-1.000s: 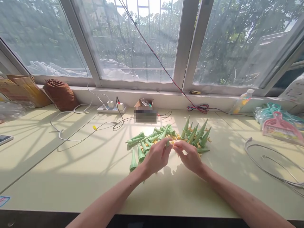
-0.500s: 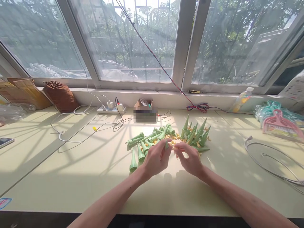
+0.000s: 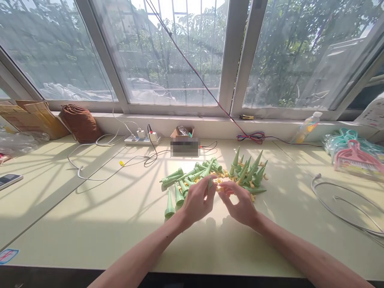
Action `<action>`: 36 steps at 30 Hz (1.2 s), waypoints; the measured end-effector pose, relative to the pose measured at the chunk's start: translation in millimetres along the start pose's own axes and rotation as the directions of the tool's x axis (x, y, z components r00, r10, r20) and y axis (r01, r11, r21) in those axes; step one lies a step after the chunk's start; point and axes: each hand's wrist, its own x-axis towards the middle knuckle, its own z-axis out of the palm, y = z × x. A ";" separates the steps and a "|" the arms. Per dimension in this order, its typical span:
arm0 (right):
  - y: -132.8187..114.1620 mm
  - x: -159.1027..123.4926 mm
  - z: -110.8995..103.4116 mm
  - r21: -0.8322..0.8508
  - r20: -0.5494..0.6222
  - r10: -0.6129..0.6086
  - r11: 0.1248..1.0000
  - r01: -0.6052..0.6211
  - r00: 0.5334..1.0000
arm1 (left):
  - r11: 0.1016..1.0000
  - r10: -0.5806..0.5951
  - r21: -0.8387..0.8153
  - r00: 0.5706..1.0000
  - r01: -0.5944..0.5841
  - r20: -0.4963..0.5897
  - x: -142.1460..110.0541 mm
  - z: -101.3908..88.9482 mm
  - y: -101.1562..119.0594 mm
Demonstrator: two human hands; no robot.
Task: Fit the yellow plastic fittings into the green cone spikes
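Observation:
My left hand (image 3: 198, 200) is closed round a green cone-shaped spike (image 3: 210, 183), mostly hidden by the fingers. The fingertips of my right hand (image 3: 241, 203) pinch a small yellow plastic piece (image 3: 221, 188) close to the left fingertips. Whether the piece touches the spike I cannot make out. Left of my hands lie several plain green spikes (image 3: 179, 196), some standing on their wide ends. Behind the fingers is a spread of loose yellow pieces (image 3: 223, 174). Beyond my right hand, green spikes with yellow pieces fitted (image 3: 252, 168) stand in a cluster, one lying at its front.
At the back are a power strip (image 3: 142, 140), a small box (image 3: 183, 132) and a coiled red-black cable (image 3: 255, 137). A brown drawstring bag (image 3: 81, 123) stands left. A bottle (image 3: 307, 127), a pink dustpan (image 3: 354, 154) and a grey cable (image 3: 339, 214) are at right.
My hands stay over the pile, with the right fingers shifted slightly around the yellow piece. The whole view has moved a little.

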 end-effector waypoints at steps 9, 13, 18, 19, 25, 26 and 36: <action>5.0 0.4 1.4 0.016 -0.017 -0.032 0.999 0.033 0.999 | 0.998 0.010 -0.056 1.000 -0.011 -0.014 -2.2 3.2 -2.3; 4.2 2.7 0.2 -0.002 -0.007 -0.038 0.999 0.038 0.999 | 0.998 0.016 -0.055 1.000 -0.016 -0.003 -2.5 3.6 -3.6; -1.1 2.6 -0.9 0.019 -0.034 -0.024 1.000 0.024 0.999 | 0.999 0.006 -0.044 1.000 -0.007 -0.010 0.0 1.7 -0.7; -1.8 2.2 -0.9 0.025 -0.035 -0.019 1.000 0.020 0.999 | 0.999 0.004 -0.041 1.000 -0.004 -0.012 0.8 1.2 0.2; 0.1 1.1 -0.5 0.043 -0.030 -0.031 0.999 0.032 0.999 | 0.999 -0.001 -0.034 1.000 0.000 -0.020 2.9 -0.4 2.1; 0.8 1.2 -0.2 0.041 -0.031 -0.032 0.999 0.033 0.999 | 0.999 0.003 -0.034 1.000 -0.003 -0.020 2.6 -0.3 1.6; 3.2 2.3 1.4 -0.006 -0.035 0.002 1.000 -0.002 0.999 | 0.997 0.067 -0.037 0.998 -0.067 -0.009 1.6 0.8 0.4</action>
